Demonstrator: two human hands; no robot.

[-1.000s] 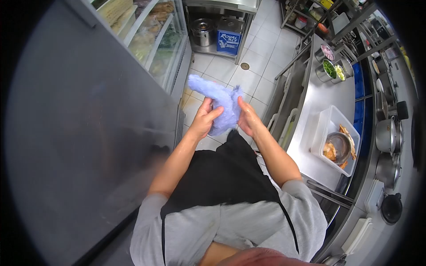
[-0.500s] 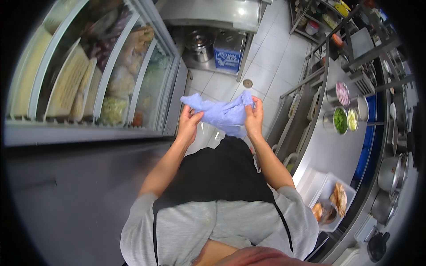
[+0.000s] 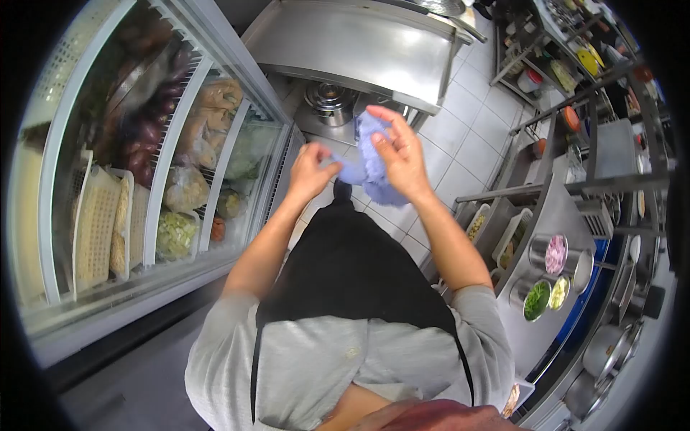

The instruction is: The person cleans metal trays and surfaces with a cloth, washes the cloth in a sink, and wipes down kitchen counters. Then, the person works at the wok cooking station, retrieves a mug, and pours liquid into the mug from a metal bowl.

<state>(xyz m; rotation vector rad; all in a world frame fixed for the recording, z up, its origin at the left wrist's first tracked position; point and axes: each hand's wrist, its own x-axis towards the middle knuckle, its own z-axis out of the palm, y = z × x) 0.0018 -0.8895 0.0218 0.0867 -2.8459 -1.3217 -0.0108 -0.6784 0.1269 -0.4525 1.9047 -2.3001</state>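
Observation:
A light-blue cloth (image 3: 375,167) is held up in front of my black apron, bunched and hanging down on its right side. My right hand (image 3: 404,156) grips the bunched part, with the fingers behind it and the thumb across the front. At the cloth's left end, my left hand (image 3: 313,172) has its fingers curled in a pinch on a narrow edge, a little blurred. Beyond the cloth, a steel pot (image 3: 330,104) stands on the shelf under a steel table.
On my left is a glass-fronted fridge (image 3: 154,251) with baskets and bagged food. The steel table (image 3: 352,47) stands ahead. To my right, a counter (image 3: 507,325) bears containers of chopped greens (image 3: 537,300) and pink pieces (image 3: 555,255). White floor tiles (image 3: 460,136) run between.
The cloth was stretched between both hands and is now gathered towards my right hand, which has risen. My view has shifted, with more of the steel table showing.

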